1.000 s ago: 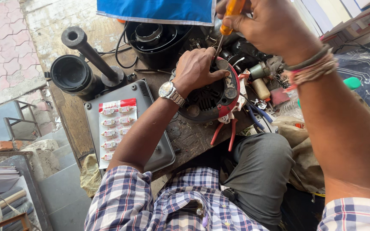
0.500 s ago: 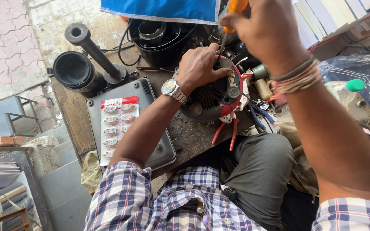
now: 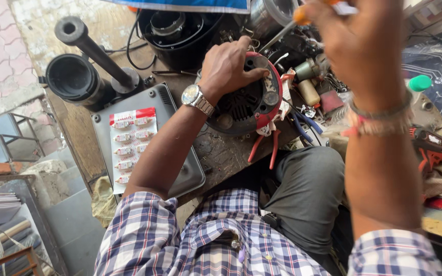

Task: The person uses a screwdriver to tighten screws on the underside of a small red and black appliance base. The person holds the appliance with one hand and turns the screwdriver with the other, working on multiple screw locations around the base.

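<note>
One red-rimmed motor housing (image 3: 246, 99) is gripped by the closed left hand (image 3: 227, 65); one orange-handled screwdriver (image 3: 282, 31) is clasped in the right hand (image 3: 359, 46), one pair of red pliers (image 3: 262, 145) lying below.

Grey flat appliance (image 3: 180, 168) bearing a blister card (image 3: 129, 148), black jar (image 3: 72, 79), red-handled pliers (image 3: 262, 148), green-capped bottle (image 3: 418, 83)

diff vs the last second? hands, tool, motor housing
The right hand keeps the orange-handled screwdriver and has risen toward the frame's top, its tip still at the red-rimmed motor housing. The left hand stays clamped on the housing. The red-handled pliers and blister card are unmoved.
</note>
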